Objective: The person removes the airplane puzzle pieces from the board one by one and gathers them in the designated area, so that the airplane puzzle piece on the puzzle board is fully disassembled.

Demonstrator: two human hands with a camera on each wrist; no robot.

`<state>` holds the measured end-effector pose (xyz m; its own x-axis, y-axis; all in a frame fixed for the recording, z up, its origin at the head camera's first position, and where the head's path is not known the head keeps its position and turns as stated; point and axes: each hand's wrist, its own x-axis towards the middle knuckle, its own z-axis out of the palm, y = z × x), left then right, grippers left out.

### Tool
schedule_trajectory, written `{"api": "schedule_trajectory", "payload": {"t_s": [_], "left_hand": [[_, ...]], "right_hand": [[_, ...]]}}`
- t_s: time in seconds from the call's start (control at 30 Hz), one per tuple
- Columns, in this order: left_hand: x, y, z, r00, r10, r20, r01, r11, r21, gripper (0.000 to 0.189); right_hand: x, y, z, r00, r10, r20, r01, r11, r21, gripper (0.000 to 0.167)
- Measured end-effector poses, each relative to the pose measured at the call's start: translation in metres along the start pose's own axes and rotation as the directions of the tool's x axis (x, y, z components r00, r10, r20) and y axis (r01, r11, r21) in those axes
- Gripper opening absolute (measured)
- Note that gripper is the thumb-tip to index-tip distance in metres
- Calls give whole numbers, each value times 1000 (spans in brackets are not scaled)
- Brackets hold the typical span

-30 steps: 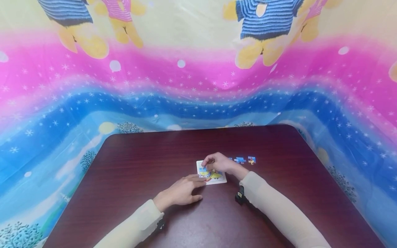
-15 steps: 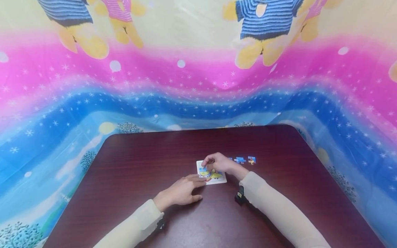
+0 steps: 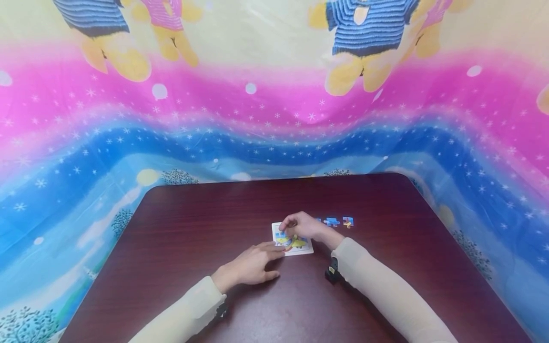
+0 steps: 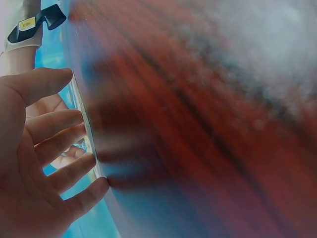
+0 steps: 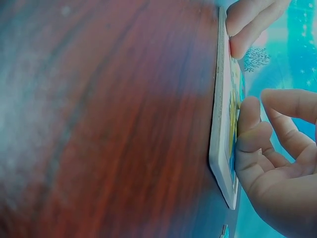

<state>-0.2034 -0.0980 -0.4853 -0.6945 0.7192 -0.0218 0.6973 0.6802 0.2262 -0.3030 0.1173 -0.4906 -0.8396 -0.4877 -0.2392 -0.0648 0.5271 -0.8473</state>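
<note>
A white-bordered jigsaw board (image 3: 303, 252) with a yellow and blue picture lies at the middle of the table. My left hand (image 3: 250, 264) rests flat beside it, fingers straight, with fingertips over its left front edge. My right hand (image 3: 304, 226) is bent over the board's far part, fingers curled. In the right wrist view its thumb and finger (image 5: 287, 101) come together just above the board, and a thin edge shows between them. It looks like a puzzle piece, mostly hidden by the fingers. The left wrist view shows the left fingers (image 4: 64, 148) spread on the surface.
Right of the board lie loose jigsaw pieces: a blue one (image 3: 331, 222), a blue, red and yellow one (image 3: 348, 222), and another partly behind the right hand. The dark red table (image 3: 206, 214) ends at a printed cloth backdrop (image 3: 257, 157).
</note>
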Motion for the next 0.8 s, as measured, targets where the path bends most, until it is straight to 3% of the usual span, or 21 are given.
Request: {"api": "schedule_trajectory", "payload": {"t_s": [0.8], "left_hand": [[0,0,-1,1000,13,5,-13,1000,-3,52]], "right_hand": [[0,-6,3,997,-63,-49,59,996,-72,19]]}}
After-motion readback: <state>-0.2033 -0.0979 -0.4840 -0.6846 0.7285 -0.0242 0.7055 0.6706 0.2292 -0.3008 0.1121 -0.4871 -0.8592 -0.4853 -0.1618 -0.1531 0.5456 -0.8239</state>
